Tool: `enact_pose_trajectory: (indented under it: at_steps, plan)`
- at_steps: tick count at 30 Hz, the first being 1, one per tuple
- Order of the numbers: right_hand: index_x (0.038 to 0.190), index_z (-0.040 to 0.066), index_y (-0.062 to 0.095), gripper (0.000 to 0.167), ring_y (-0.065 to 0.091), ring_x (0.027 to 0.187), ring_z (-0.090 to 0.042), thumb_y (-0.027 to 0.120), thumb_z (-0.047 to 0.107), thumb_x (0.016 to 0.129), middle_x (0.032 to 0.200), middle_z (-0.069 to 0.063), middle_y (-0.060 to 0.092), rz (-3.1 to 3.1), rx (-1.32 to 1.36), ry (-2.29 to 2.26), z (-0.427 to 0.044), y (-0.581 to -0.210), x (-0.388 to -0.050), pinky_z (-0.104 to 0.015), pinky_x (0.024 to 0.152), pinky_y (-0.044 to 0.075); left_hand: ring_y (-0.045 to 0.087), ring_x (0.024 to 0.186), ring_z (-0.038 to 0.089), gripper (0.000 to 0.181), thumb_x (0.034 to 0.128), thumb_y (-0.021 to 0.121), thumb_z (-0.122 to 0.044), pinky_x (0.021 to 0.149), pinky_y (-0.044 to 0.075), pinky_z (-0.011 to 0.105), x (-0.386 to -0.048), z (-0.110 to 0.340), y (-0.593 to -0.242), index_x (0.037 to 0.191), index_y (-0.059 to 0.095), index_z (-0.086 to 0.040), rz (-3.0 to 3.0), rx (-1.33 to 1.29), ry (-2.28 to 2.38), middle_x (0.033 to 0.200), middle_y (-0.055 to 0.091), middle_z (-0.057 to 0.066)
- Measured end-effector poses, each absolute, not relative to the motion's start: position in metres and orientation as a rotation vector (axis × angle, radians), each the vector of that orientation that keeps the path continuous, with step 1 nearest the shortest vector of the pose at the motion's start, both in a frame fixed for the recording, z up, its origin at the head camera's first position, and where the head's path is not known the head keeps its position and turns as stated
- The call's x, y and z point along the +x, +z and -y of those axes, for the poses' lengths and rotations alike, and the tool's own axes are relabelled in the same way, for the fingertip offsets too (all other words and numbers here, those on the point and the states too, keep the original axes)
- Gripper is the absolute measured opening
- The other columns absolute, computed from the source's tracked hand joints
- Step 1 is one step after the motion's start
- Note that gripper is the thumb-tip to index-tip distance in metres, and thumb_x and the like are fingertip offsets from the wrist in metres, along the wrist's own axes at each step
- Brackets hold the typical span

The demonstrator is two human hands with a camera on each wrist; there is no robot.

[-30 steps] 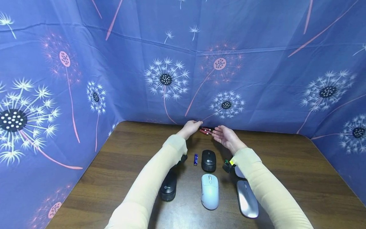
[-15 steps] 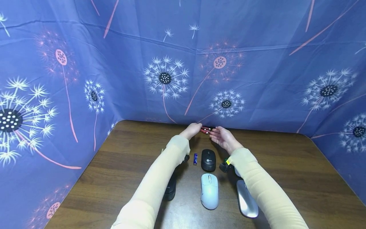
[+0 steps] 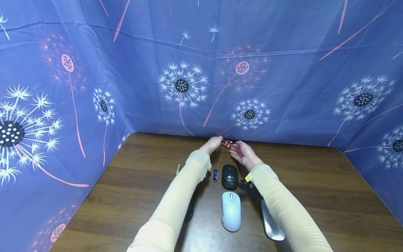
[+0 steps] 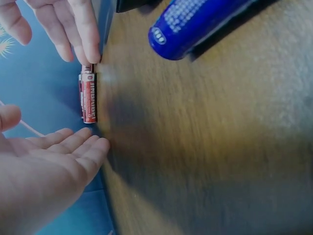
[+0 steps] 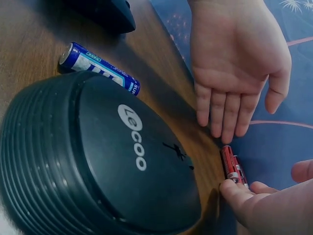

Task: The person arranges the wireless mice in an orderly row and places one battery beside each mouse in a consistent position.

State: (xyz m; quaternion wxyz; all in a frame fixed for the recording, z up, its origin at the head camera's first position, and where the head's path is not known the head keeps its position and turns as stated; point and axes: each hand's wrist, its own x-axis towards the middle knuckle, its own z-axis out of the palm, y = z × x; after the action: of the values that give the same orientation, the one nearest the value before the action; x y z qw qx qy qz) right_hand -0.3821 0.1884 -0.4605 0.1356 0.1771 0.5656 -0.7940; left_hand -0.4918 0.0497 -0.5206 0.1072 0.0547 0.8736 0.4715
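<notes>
Several red batteries [image 3: 226, 144] lie together at the table's back edge, against the patterned cloth. My left hand [image 3: 214, 143] is at their left, its fingers straight in the right wrist view, with the fingertips at one end of a red battery [image 5: 227, 161]. From the other side my right hand [image 3: 244, 154] faces it, palm inward and fingers extended. In the left wrist view the right fingertips [image 4: 91, 56] meet the far end of the red battery [image 4: 89, 98], while the left hand [image 4: 58, 161] lies just below its near end. Neither hand grips anything.
A blue battery [image 3: 215, 175] and a black mouse [image 3: 230, 176] lie nearer me, with a white mouse [image 3: 231, 211] in front. A silver mouse [image 3: 271, 222] is partly under the right arm. Another battery, gold-coloured [image 3: 178, 169], lies beside the left sleeve.
My hands have drawn closer together around the red batteries, the right moving left and the left slightly right. The left sleeve now covers most of the left black mouse, and the gold-coloured battery shows.
</notes>
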Motion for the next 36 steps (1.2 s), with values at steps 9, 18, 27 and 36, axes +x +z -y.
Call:
enact_pose_trajectory:
  at_steps: [9, 18, 27, 36]
  plan:
    - [0.147, -0.005, 0.014, 0.053, 0.032, 0.134, -0.025, 0.022, 0.020, 0.101, 0.146, -0.018, 0.028, -1.614, 0.492, -2.322, -0.167, -0.419, -0.343, -0.034, 0.115, 0.023, 0.054, 0.108, 0.014, 0.048, 0.0937, 0.036, -0.037, 0.093, 0.043, 0.027, -0.508, -0.056, -0.542, 0.123, 0.059, -0.008, -2.586, 0.243, 1.338, 0.125, 0.059, 0.001]
    - [0.126, -0.001, 0.049, 0.040, 0.059, 0.107, -0.024, 0.044, 0.026, 0.097, 0.115, -0.012, 0.058, -1.486, 0.414, -2.427, -0.207, -0.519, -0.427, -0.034, 0.092, 0.049, 0.046, 0.124, 0.018, 0.050, 0.0966, 0.032, -0.033, 0.104, 0.037, 0.032, -0.464, -0.049, -0.502, 0.134, 0.051, -0.006, -2.537, 0.238, 1.349, 0.138, 0.050, 0.006]
    - [0.142, -0.003, 0.029, 0.050, 0.053, 0.112, -0.018, 0.031, 0.025, 0.101, 0.120, -0.009, 0.049, -1.618, 0.528, -2.340, -0.179, -0.460, -0.378, -0.029, 0.104, 0.039, 0.053, 0.092, 0.019, 0.037, 0.0929, 0.038, -0.035, 0.084, 0.044, 0.032, -0.471, -0.048, -0.509, 0.105, 0.062, -0.009, -2.510, 0.210, 1.439, 0.104, 0.060, 0.005]
    - [0.146, -0.005, 0.018, 0.054, 0.031, 0.135, -0.027, 0.026, 0.023, 0.101, 0.140, -0.016, 0.034, -1.528, 0.490, -2.365, -0.172, -0.435, -0.355, -0.034, 0.113, 0.027, 0.054, 0.094, 0.015, 0.046, 0.0933, 0.043, -0.041, 0.084, 0.045, 0.028, -0.460, -0.038, -0.496, 0.117, 0.062, -0.007, -2.516, 0.244, 1.452, 0.113, 0.061, 0.000]
